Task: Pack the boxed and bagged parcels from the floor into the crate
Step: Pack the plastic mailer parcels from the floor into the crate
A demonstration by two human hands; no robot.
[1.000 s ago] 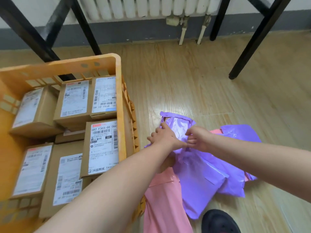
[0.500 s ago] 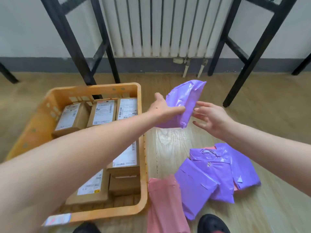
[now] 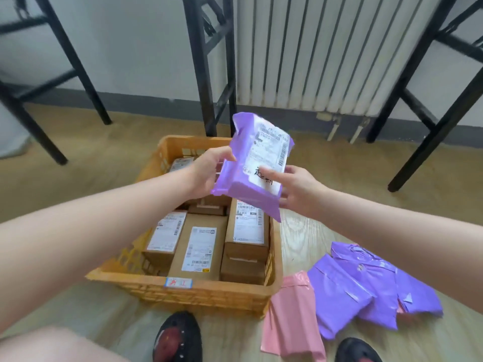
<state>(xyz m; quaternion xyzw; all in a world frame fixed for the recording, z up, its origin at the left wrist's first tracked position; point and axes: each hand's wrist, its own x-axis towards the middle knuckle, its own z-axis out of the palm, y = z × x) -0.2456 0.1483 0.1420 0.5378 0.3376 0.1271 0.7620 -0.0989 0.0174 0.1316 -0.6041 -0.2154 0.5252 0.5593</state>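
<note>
In the head view, we hold a soft purple plastic mailer bag with a white shipping label (image 3: 257,163) in the air above the far end of the orange slatted plastic crate (image 3: 203,291). It is tilted, with the label facing up at us. Our left hand (image 3: 209,171) grips its left edge, fingers curled round the fold. Our right hand (image 3: 295,189) pinches the lower right corner, with the thumb on the label and the fingers tucked beneath. Both hands are closed on the bag, and it touches nothing else.

The crate sits on the pale wooden floor (image 3: 352,184), packed with brown cardboard boxes bearing white labels (image 3: 201,246) that lie close together across its bottom. Just right of the crate, a heap of purple plastic mailer bags (image 3: 366,288) lies on the floor. A pink plastic mailer bag (image 3: 292,309) lies beside them, against the crate's near corner. A white ribbed radiator (image 3: 326,53) and black metal table legs (image 3: 206,74) stand behind.

We judge the boxed parcels to be done and the bagged ones to be in hand, this one being midway from floor to crate. The next move calls for lowering it flat on top of the boxes and letting go with both hands. After that we reach right for the heap. Since the bag is limp, we should lay it down rather than drop it on edge.
</note>
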